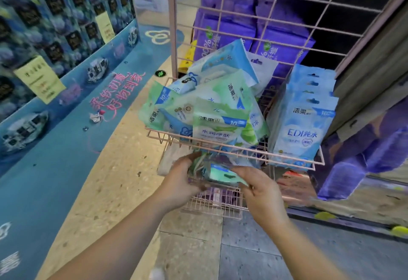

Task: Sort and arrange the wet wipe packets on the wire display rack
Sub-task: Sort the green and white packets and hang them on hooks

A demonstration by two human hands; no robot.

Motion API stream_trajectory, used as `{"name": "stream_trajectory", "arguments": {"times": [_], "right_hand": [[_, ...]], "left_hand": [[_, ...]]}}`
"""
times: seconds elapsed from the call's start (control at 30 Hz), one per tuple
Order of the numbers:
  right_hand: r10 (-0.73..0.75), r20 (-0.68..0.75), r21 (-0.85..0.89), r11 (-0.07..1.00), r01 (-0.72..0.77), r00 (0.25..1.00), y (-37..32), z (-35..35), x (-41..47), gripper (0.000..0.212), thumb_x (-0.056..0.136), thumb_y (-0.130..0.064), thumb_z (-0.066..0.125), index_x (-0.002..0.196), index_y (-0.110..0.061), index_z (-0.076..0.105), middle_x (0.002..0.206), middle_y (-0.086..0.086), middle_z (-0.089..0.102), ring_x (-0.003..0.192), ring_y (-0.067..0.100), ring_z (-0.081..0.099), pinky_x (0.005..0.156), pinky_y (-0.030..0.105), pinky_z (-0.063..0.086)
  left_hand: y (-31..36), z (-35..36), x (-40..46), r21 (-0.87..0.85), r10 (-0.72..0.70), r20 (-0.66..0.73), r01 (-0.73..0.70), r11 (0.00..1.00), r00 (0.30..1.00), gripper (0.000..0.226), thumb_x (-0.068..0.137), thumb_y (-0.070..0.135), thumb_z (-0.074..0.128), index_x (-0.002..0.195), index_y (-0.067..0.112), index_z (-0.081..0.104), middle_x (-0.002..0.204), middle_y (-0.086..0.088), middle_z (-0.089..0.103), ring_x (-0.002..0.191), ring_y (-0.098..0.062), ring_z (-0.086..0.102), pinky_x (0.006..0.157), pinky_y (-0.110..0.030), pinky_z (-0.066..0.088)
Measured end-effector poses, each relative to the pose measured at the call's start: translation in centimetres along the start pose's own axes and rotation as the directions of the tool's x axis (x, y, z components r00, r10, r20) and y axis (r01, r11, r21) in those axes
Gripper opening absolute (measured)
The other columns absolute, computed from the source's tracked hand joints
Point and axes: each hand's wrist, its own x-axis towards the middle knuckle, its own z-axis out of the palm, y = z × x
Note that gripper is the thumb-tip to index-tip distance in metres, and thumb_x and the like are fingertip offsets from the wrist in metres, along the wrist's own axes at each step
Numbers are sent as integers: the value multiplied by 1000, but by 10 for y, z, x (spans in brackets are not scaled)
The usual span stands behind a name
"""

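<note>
A pink wire display rack (242, 147) stands ahead with a basket shelf at chest height. In that basket a jumbled heap of green and blue wet wipe packets (205, 105) leans to the left, and a neat upright stack of blue packets (302, 116) stands at the right. Just below the basket's front edge my left hand (178, 182) and my right hand (260, 191) together hold a small bundle of green and blue packets (218, 171). The left hand grips its left end and the right hand's fingers curl over its right end.
A lower pink wire shelf (216, 202) sits under my hands. Purple tissue packs (229, 30) are stacked behind the rack grid and more lie at the right (357, 165). A blue promotional display wall (55, 37) stands at the left beside a tiled floor.
</note>
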Motion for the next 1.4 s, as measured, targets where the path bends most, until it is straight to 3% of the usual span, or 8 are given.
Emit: {"name": "stream_trajectory", "arguments": {"times": [0.17,0.33,0.57,0.73,0.9,1.1,1.33,1.4], "right_hand": [[196,-109,364,920,-144,975,-52,-27,4,18,90,-17,61,82,-31,69,79,-17,71,70,-2,62,65,13,47],[328,-53,622,750,-226,943,-76,-47,31,12,94,-18,53,89,-21,64,61,-6,63,51,8,53,48,23,44],[329,-4,561,782,-270,944,-85,-35,51,21,92,-20,58,113,-20,59,107,-2,69,99,13,65,92,37,52],[309,73,-33,951,-308,948,-97,-33,74,28,79,-41,70,101,-27,61,83,-10,70,72,4,62,62,20,48],[275,-16,-168,947,-274,961,-103,-47,99,35,76,-55,68,91,-24,66,86,-6,70,83,16,64,73,35,54],[321,69,-13,947,-321,944,-98,-56,108,34,76,-51,71,99,-27,66,90,-12,68,82,7,63,73,29,53],[297,13,279,916,-288,955,-84,-55,85,14,84,-41,66,96,-35,63,95,-17,69,90,3,66,76,24,54],[305,19,298,907,-297,952,-82,-58,83,9,86,-40,64,93,-35,62,94,-19,67,88,-1,64,70,17,52]], "left_hand": [[29,-11,-13,-145,-10,220,43,989,975,32,74,16,79,98,31,64,99,11,72,94,-7,68,80,-19,51],[52,-27,-29,-456,-29,223,131,880,974,41,67,21,72,107,14,64,102,2,75,94,-15,71,74,-27,56],[54,-56,-37,-549,-64,98,107,829,993,44,72,19,78,111,18,60,107,-4,74,99,-23,70,77,-36,56],[50,-75,-43,-634,-109,33,106,766,993,41,71,13,76,109,14,61,102,-7,75,88,-23,72,63,-32,57],[57,-85,-38,-654,-169,-115,54,754,979,21,82,14,65,102,11,61,85,-3,76,68,-17,72,47,-25,51],[67,-86,-37,-723,-202,-105,65,687,974,19,86,11,60,105,13,60,86,-8,76,70,-23,73,47,-32,53],[77,-92,-43,-909,-168,51,116,401,984,34,82,18,52,114,8,60,97,-17,74,80,-29,73,63,-43,59],[82,-93,-45,-936,-102,90,119,330,991,50,70,23,68,117,7,59,103,-23,71,90,-35,71,67,-47,60]]}}
